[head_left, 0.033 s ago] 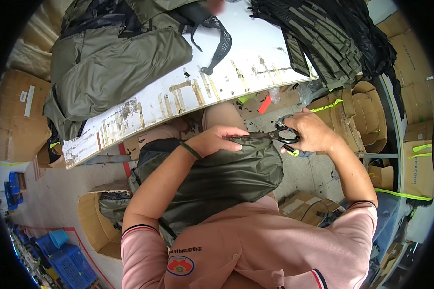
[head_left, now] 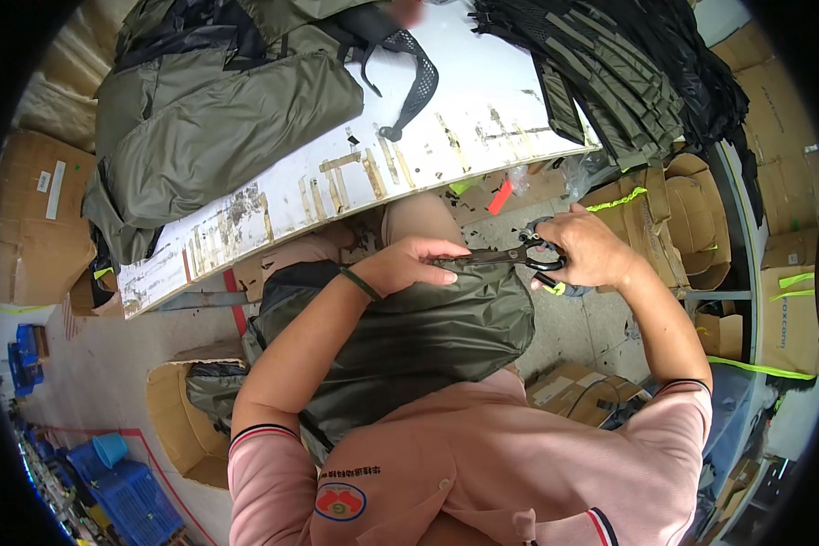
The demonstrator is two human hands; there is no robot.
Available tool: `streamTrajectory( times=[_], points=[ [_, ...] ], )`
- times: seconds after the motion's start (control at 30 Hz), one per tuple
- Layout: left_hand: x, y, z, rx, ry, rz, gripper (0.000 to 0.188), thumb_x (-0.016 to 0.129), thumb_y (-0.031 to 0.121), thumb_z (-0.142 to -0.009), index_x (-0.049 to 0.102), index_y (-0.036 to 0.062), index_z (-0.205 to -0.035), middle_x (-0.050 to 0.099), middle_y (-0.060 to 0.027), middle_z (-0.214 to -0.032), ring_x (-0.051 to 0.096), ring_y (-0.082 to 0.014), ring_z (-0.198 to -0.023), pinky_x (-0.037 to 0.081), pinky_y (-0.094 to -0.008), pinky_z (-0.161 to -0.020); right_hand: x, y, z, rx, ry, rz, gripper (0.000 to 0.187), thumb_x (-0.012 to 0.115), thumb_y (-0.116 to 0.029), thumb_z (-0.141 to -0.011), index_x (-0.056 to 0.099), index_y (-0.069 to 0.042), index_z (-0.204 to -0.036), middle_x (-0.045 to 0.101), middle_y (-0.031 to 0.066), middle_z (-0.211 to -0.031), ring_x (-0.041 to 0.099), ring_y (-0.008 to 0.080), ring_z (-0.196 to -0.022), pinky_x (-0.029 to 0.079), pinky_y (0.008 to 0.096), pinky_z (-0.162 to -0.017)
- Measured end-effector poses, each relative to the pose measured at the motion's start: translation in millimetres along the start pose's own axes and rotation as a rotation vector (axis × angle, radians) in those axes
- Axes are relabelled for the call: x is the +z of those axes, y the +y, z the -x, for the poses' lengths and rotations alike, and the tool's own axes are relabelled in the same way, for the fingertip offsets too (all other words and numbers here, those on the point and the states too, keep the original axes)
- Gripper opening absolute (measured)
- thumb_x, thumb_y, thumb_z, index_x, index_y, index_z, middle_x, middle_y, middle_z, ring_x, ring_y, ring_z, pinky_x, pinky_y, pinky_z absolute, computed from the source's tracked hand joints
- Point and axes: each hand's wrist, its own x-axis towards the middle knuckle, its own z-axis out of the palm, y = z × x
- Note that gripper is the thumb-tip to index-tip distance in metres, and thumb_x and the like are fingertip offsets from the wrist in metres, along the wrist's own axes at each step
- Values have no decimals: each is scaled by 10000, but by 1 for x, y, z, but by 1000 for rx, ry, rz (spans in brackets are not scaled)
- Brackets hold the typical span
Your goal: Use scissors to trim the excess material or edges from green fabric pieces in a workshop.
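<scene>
Nothing has moved since earlier: left hand (head_left: 416,264) pinches the olive fabric (head_left: 428,337) taut, right hand (head_left: 584,247) grips scissors (head_left: 519,257), blades at the fabric's edge.

Bags (head_left: 218,136) on table (head_left: 482,109), cartons (head_left: 701,209) right

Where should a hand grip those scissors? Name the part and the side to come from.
Grip the scissors by the black loop handles, coming from the person's right, as the right hand does. The blades point left toward the left hand on the olive fabric, so that end is unsafe.
</scene>
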Motion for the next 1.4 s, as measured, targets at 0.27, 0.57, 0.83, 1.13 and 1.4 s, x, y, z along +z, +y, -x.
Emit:
streamTrajectory(
  times=[0.27,0.57,0.83,1.13,1.4],
  points=[
    [1,-2,-2,29,-15,-60,438,666,57,-849,559,-12,-1268,620,-26,-1170,534,-93,-1065,412,-260,-949,-2,1,-1,18,-37,22,460,806,-456,-643,541,-95,-745,532,77,-667,575,282,-726,367,367,-737],
    [1,-4,-3,53,-29,-95,446,667,63,-847,561,-4,-1275,615,-46,-1186,526,-102,-1086,407,-266,-958,-2,5,2,49,-80,77,442,800,-451,-647,573,-83,-738,586,85,-628,586,304,-683,380,360,-781],
    [4,2,-3,23,-62,-74,434,642,20,-864,530,-32,-1280,601,-39,-1212,520,-87,-1100,401,-260,-970,-12,-6,-7,-51,5,105,456,802,-458,-642,560,-79,-722,547,88,-595,565,315,-654,367,363,-781],
    [11,6,-1,38,-57,-92,431,633,8,-867,523,-44,-1281,602,-38,-1196,528,-87,-1076,420,-265,-951,-10,-7,-12,-19,-144,127,446,788,-457,-655,560,-79,-721,559,106,-626,556,318,-644,358,375,-797],
    [26,-5,-12,236,95,-174,282,675,28,-845,595,-23,-1110,610,-36,-1041,555,-98,-971,458,-260,-817,45,-20,-45,-107,21,-499,267,734,-185,-768,566,-3,-865,618,186,-765,616,325,-697,466,411,-666]
  ],
)
